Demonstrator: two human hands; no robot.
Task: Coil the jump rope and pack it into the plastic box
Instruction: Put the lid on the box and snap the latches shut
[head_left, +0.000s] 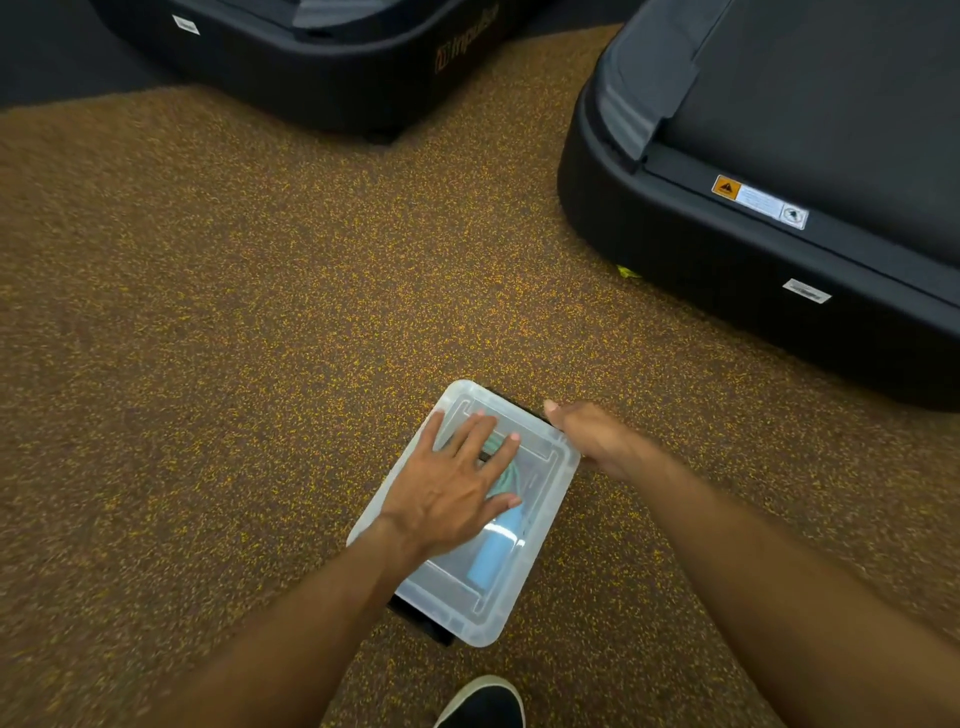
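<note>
A clear plastic box (457, 603) lies on the speckled floor with its translucent lid (540, 499) on top. Through the lid I see the jump rope (491, 558): a light blue handle and coiled green cord. My left hand (452, 488) rests flat on the lid, fingers spread. My right hand (592, 436) is at the box's far right edge, its fingers curled down over the rim, where a black clip shows. Another black clip (421, 621) shows at the near end.
Two black treadmill bases stand beyond: one at the top middle (311, 67), one at the right (779, 234). A dark shoe (485, 704) is at the bottom edge, just near the box. Brown and yellow speckled floor surrounds the box.
</note>
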